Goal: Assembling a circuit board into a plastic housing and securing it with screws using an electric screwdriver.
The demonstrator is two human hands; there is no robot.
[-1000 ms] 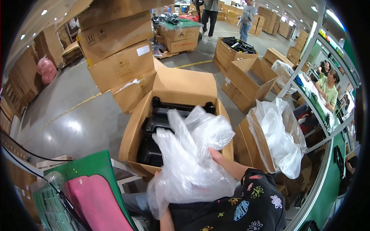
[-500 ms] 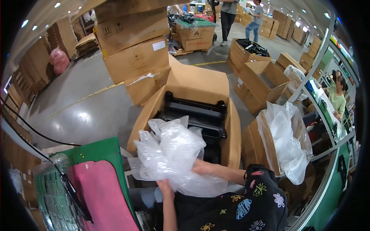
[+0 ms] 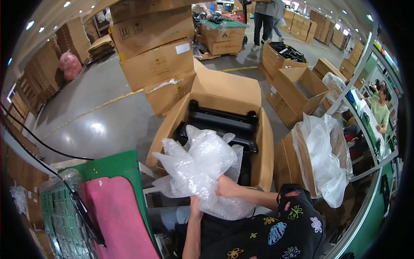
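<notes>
A crumpled bundle of clear bubble wrap [image 3: 202,159] is bunched between my hands, over the near left part of an open cardboard box [image 3: 224,83]. My right hand [image 3: 225,186] is closed on the wrap from the right, its fingers partly sunk into the folds. Lower down, my left hand [image 3: 196,206] grips the wrap's near edge. Whether anything is wrapped inside cannot be seen. Long black plastic parts [image 3: 222,122] lie inside the box beyond the bundle, which covers some of them.
To the left stands a green-topped table [image 3: 118,166] with a pink mat [image 3: 114,211] and bagged green circuit boards [image 3: 64,216]. A box lined with white plastic sheeting [image 3: 321,151] is at right, beside a metal frame. Stacked cartons [image 3: 155,60] rise behind. People stand farther off.
Both hands have drawn closer together on the bubble wrap, which is bunched more tightly. My left hand has shifted right. The view has shifted slightly.
</notes>
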